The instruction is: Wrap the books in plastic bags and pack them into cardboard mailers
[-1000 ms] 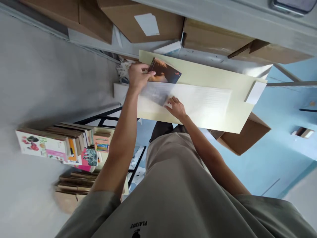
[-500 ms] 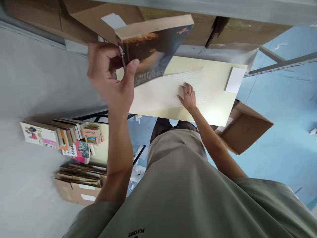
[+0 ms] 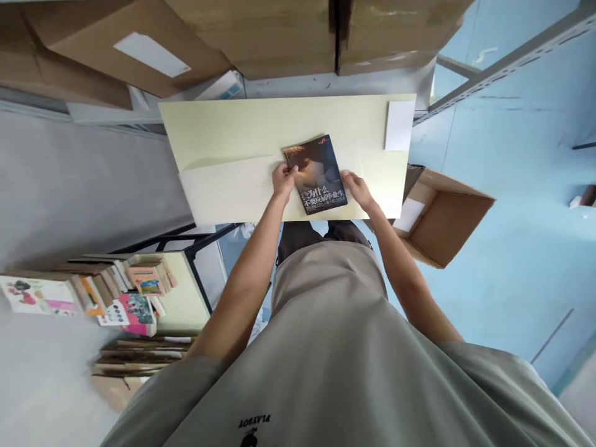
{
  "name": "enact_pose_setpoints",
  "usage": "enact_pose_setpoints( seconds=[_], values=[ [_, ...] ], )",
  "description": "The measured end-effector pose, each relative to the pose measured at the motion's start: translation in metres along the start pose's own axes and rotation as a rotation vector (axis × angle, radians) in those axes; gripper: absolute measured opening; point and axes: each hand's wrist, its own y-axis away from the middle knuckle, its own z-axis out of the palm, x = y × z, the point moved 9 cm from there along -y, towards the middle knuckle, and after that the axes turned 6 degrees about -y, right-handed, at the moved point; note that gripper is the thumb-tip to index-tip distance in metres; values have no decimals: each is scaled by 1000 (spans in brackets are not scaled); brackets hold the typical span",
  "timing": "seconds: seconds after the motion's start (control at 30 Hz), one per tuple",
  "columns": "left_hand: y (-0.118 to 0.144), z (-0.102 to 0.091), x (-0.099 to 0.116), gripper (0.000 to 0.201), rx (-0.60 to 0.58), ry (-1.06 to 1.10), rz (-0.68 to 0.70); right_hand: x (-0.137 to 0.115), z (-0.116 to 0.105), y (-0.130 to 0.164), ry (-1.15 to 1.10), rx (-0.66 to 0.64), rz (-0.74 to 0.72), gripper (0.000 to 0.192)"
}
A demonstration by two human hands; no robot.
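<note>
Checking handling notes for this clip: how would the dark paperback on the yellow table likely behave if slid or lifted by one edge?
The dark paperback lies flat on a clear plastic sheet, so it would probably slide easily. Its cover looks soft, so it may flex when lifted by an edge. The left hand and right hand touch its sides, suggesting light weight.
</note>
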Motion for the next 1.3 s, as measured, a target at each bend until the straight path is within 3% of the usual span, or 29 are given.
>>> enact_pose_setpoints(
  seconds=[0.1,0.2,0.43,0.53,0.63,0.7,0.8,0.9,1.03,1.17,1.3],
  values=[
    [-4,4,-10,36,30,21,-60,1,-1,-5,123,20,-25,38],
    [-6,4,-12,31,17,52,-68,2,1,1,193,42,-50,26],
    [-11,5,-28,23,48,69,-93,14,-37,21,274,379,52,38],
    [-15,6,-37,24,33,102,-92,21,-43,12,282,389,153,41],
    [-18,8,-42,26,31,125,-66,24,-45,4,310,351,243,32],
    [-20,9,-43,27,58,128,-39,19,-48,3,356,349,220,21],
    [-19,11,-42,36,115,93,5,1,-49,10,417,374,103,23],
    [-13,14,-39,43,140,31,49,-18,-32,20,408,353,-20,23],
    [15,11,-36,51,200,-68,97,-40,14,21,397,242,-147,16],
    [51,28,-29,53,168,-158,137,-40,47,6,445,134,-128,17],
    [72,47,-25,74,212,-243,84,-32,54,-1,519,67,-78,25]
  ],
)
